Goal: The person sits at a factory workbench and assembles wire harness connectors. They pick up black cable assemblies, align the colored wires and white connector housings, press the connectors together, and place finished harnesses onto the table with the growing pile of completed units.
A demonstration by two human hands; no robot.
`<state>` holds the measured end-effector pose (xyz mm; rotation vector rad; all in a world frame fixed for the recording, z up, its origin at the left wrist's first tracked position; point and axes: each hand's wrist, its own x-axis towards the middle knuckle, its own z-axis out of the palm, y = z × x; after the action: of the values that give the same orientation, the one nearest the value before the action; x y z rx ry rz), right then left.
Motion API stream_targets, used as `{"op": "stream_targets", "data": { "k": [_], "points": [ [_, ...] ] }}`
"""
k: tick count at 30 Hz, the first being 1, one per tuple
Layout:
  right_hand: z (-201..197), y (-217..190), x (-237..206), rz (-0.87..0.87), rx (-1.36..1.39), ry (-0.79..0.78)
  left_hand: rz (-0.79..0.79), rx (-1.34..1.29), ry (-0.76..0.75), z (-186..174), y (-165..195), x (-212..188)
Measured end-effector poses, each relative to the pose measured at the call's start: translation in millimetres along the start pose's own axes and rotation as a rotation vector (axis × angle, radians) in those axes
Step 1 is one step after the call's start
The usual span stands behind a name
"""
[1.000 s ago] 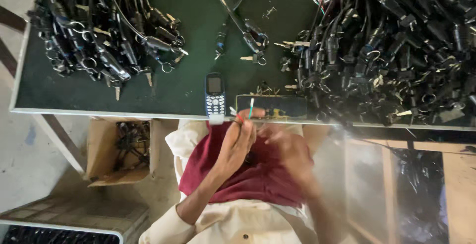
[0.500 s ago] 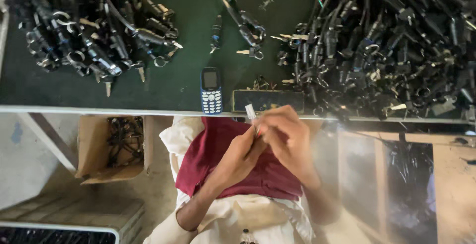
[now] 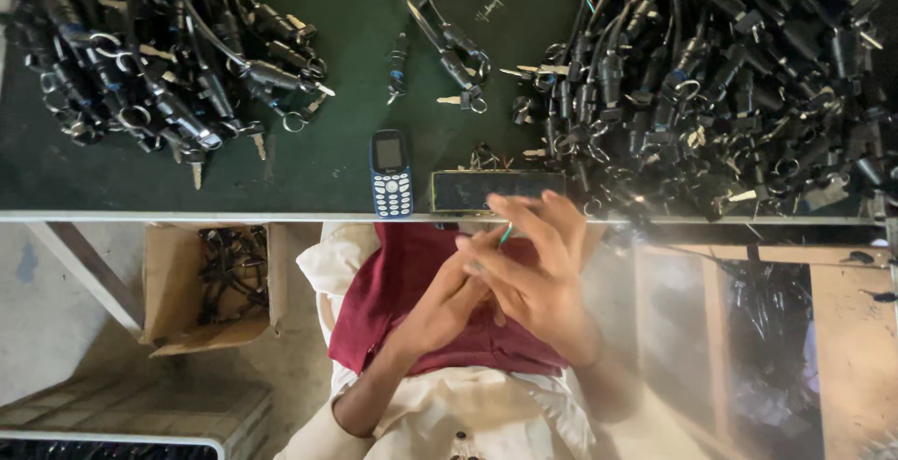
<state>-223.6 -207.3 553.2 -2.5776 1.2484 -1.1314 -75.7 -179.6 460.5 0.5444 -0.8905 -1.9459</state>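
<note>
My left hand (image 3: 447,296) and my right hand (image 3: 538,268) meet in front of my chest, just below the table's front edge (image 3: 234,217). Together their fingertips pinch a thin green wire end (image 3: 505,234). The right hand lies partly over the left. A small dark rectangular box (image 3: 496,189) sits on the green table right above the hands, and a blue keypad phone (image 3: 391,174) lies to its left.
Heaps of black cable assemblies with keys and rings lie at the left (image 3: 159,67) and right (image 3: 730,86) of the table. A few loose ones (image 3: 449,49) lie in the middle. A cardboard box (image 3: 210,282) of more cables stands on the floor at left.
Both hands have come down slightly from the table edge toward my chest and closed together, the right hand now overlapping the left. The small piece between the fingertips moved with them.
</note>
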Motion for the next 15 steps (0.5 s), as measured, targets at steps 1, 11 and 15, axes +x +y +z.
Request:
{"op": "stream_targets", "data": {
  "k": [1, 11, 15],
  "points": [
    [0, 0, -3, -0.032, 0.019, 0.035, -0.091, -0.21, -0.025, -3, -2, 0],
    [3, 20, -76, 0.416, 0.528, 0.19, 0.06, -0.417, 0.03, 1, -5, 11],
    [14, 32, -84, 0.927, 1.412, 0.187, 0.126, -0.086, 0.301, 13, -4, 14]
  ]
}}
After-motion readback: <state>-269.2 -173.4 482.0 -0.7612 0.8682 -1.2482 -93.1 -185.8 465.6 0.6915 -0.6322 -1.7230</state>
